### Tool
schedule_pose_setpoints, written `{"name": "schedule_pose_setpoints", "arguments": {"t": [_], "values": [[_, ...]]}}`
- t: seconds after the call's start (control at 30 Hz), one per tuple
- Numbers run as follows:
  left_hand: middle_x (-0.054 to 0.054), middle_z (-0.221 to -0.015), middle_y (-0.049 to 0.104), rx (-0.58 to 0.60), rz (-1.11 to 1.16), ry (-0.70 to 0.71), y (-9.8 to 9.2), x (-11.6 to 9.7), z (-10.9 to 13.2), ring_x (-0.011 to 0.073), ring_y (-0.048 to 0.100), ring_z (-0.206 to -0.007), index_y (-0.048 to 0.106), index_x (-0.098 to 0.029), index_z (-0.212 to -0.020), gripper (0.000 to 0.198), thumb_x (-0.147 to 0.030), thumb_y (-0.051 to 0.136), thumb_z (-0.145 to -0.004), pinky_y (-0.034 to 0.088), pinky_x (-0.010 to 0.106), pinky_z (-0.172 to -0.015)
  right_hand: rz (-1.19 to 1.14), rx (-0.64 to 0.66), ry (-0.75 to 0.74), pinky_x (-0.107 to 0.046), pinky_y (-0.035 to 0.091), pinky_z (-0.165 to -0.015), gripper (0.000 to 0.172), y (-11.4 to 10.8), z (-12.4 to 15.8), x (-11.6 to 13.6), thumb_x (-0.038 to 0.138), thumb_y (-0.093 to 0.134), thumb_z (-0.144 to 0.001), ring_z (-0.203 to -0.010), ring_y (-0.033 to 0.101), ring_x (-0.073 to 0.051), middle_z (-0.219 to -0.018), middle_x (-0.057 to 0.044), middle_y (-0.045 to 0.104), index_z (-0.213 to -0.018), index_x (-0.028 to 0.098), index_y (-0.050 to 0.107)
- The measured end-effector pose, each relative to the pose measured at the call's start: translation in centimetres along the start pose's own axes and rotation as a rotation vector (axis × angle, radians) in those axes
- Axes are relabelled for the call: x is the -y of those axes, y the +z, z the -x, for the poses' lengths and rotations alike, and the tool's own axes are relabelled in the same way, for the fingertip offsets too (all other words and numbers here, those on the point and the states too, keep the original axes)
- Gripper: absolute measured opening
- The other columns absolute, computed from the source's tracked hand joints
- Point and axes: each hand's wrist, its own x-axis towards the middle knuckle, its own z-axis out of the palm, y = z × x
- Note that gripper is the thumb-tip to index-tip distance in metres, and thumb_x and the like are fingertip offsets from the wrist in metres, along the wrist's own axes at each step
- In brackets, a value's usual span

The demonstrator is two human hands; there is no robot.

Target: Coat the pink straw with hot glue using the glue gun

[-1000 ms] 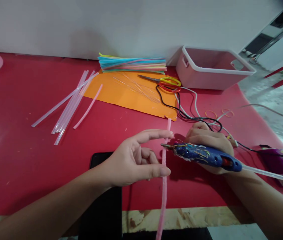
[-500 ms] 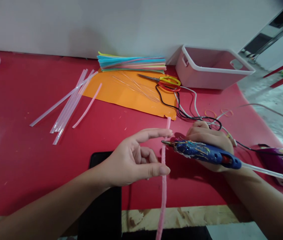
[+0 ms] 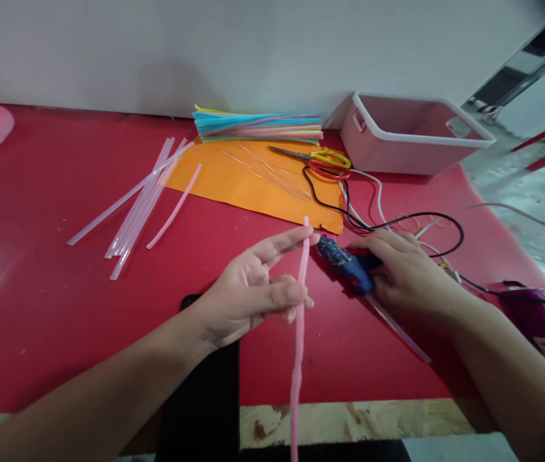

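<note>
A long pink pipe cleaner [image 3: 299, 346] hangs upright in my left hand [image 3: 258, 282], pinched between thumb and fingers, its lower end running past the table's front edge. Over the table to the right, my right hand [image 3: 404, 266] has its fingers around the handle of a blue glue gun [image 3: 347, 266]. The gun's nozzle end points away to the upper left, close to my left fingertips; the tip itself is hard to make out. A clear glue stick [image 3: 400, 330] sticks out of its back.
Beyond my hands lie scissors [image 3: 330, 160], an orange sheet [image 3: 248, 186], a pipe cleaner bundle [image 3: 258, 125] and a pink bin [image 3: 397, 151]. Glue sticks [image 3: 140, 212] and a short pink pipe cleaner [image 3: 174, 208] lie left. Cords [image 3: 455, 231] run right to a purple power strip [image 3: 542, 327].
My right hand has turned the glue gun and lowered it toward the table, its nozzle moving off the pipe cleaner. My left hand has shifted slightly up and left with the pipe cleaner.
</note>
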Motion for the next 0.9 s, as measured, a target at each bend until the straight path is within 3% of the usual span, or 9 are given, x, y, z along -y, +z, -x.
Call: {"name": "schedule_pose_setpoints", "arguments": {"t": [0.07, 0.13, 0.23, 0.3, 0.37, 0.43, 0.6, 0.77, 0.9], "values": [[0.006, -0.166, 0.044, 0.027, 0.034, -0.025, -0.1, -0.2, 0.0, -0.002, 0.064, -0.063, 0.076, -0.032, -0.124, 0.049, -0.017, 0.087, -0.079, 0.055, 0.011, -0.057, -0.036, -0.008, 0.008, -0.048, 0.052, -0.085, 0.049, 0.1, -0.2, 0.1, 0.007, 0.054, -0.073, -0.096, 0.067, -0.031, -0.107, -0.014, 0.07, -0.118, 0.018, 0.069], [0.007, -0.17, 0.038, 0.047, 0.035, -0.051, -0.2, -0.3, 0.0, -0.0023, 0.065, -0.064, 0.076, -0.033, -0.125, 0.049, -0.018, 0.087, -0.079, 0.056, 0.011, -0.061, -0.096, -0.076, -0.022, -0.051, 0.054, -0.088, 0.05, -0.5, -0.4, 0.5, 0.005, 0.054, -0.073, -0.102, 0.066, -0.033, -0.111, -0.015, 0.069, -0.117, 0.02, 0.072], [0.007, -0.164, 0.047, 0.073, -0.015, -0.053, -0.3, 0.0, -0.1, 0.0001, 0.068, -0.066, 0.075, -0.035, -0.125, 0.054, -0.015, 0.089, -0.078, 0.058, 0.014, -0.066, -0.161, -0.291, 0.006, -0.05, 0.056, -0.086, 0.032, -2.3, -0.7, 1.9, 0.008, 0.059, -0.079, -0.096, 0.069, -0.032, -0.106, -0.015, 0.073, -0.104, 0.021, 0.075], [0.006, -0.149, 0.06, 0.079, -0.065, -0.031, -0.2, 0.3, -0.2, 0.0026, 0.07, -0.067, 0.072, -0.037, -0.129, 0.063, -0.011, 0.09, -0.074, 0.06, 0.017, -0.069, -0.227, -0.389, 0.163, -0.04, 0.056, -0.073, 0.023, -3.5, -1.2, 3.2, 0.011, 0.059, -0.084, -0.079, 0.07, -0.024, -0.089, -0.009, 0.075, -0.095, 0.022, 0.076], [0.003, -0.123, 0.069, 0.064, -0.117, -0.048, 0.0, 0.5, -0.2, 0.0052, 0.072, -0.067, 0.064, -0.036, -0.137, 0.076, -0.01, 0.092, -0.071, 0.059, 0.019, -0.07, -0.429, -0.368, 0.345, -0.035, 0.054, -0.064, 0.017, -4.3, -2.0, 4.7, 0.022, 0.06, -0.09, -0.071, 0.07, -0.021, -0.079, -0.006, 0.075, -0.088, 0.022, 0.077], [-0.001, -0.103, 0.068, 0.037, -0.17, -0.094, 0.3, 0.6, -0.2, 0.0066, 0.071, -0.067, 0.054, -0.032, -0.145, 0.087, -0.01, 0.093, -0.07, 0.057, 0.02, -0.071, -0.683, -0.227, 0.434, -0.031, 0.053, -0.055, 0.021, -4.7, -3.0, 5.9, 0.039, 0.067, -0.089, -0.062, 0.067, -0.019, -0.073, -0.005, 0.075, -0.086, 0.022, 0.078], [-0.002, -0.096, 0.065, 0.014, -0.284, -0.134, 0.6, 1.0, 0.1, 0.0066, 0.067, -0.069, 0.042, -0.026, -0.151, 0.096, -0.011, 0.092, -0.07, 0.055, 0.023, -0.072, -1.035, 0.116, 0.551, -0.024, 0.045, -0.045, 0.042, -4.0, -5.4, 7.2, 0.059, 0.075, -0.082, -0.051, 0.057, -0.013, -0.058, -0.002, 0.064, -0.075, 0.018, 0.073], [-0.001, -0.098, 0.064, -0.038, -0.362, -0.121, 0.7, 1.2, 0.0, 0.0097, 0.068, -0.076, 0.051, -0.024, -0.141, 0.085, -0.012, 0.093, -0.068, 0.055, 0.026, -0.076, -1.175, 0.094, 0.617, -0.022, 0.036, -0.04, 0.045, -3.5, -6.3, 7.4, 0.058, 0.089, -0.067, -0.044, 0.048, -0.008, -0.053, 0.002, 0.059, -0.071, 0.017, 0.072], [0.003, -0.102, 0.069, -0.114, -0.292, -0.022, 0.7, 1.3, -0.4, 0.0127, 0.069, -0.089, 0.067, -0.017, -0.115, 0.051, -0.019, 0.092, -0.071, 0.055, 0.028, -0.085, -1.232, -0.011, 0.609, -0.021, 0.035, -0.04, 0.046, -3.6, -6.5, 7.6, 0.058, 0.092, -0.063, -0.045, 0.049, -0.008, -0.055, 0.003, 0.059, -0.072, 0.017, 0.072]]}}
